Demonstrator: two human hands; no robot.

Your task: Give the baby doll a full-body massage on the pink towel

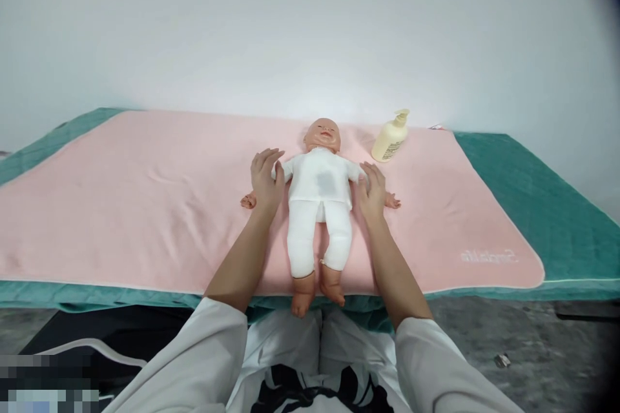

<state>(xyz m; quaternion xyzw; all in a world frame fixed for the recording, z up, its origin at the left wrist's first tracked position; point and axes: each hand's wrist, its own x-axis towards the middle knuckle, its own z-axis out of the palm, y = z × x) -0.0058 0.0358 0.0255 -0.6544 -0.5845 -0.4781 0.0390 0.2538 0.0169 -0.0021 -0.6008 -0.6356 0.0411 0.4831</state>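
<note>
Shirt (320, 397): was white with a black print, lying nearest the camera; pale trousers (285, 343) showed just beyond it.
Left hand (267, 181): was well apart from the other hand; it lay at the arm of the doll (320, 193) on the left side of the view, thumb and fingers bent, with white sleeve showing between them; whether it gripped or only rested, I could not tell.
Right hand (372, 187): was at the doll's opposite arm, fingers bent over the sleeve's end; how firmly it held, if at all, I could not tell.
Doll: lay on its back between the two hands, in white clothes with a greyish patch on the chest; its arms were spread, its head pointed to the wall (310, 32), and its feet reached over the near edge.
Pump bottle (390, 139): stood near the doll's head, to the right; it was pale yellow, its lettering too small to read.
Pink mat (145, 226): lay beneath doll and bottle, reversed lettering near its right corner; the green-covered worktop (542, 200) showed around it.
Floor (523, 329): was grey; a small object (502, 360) lay on it, too small to make out.
</note>
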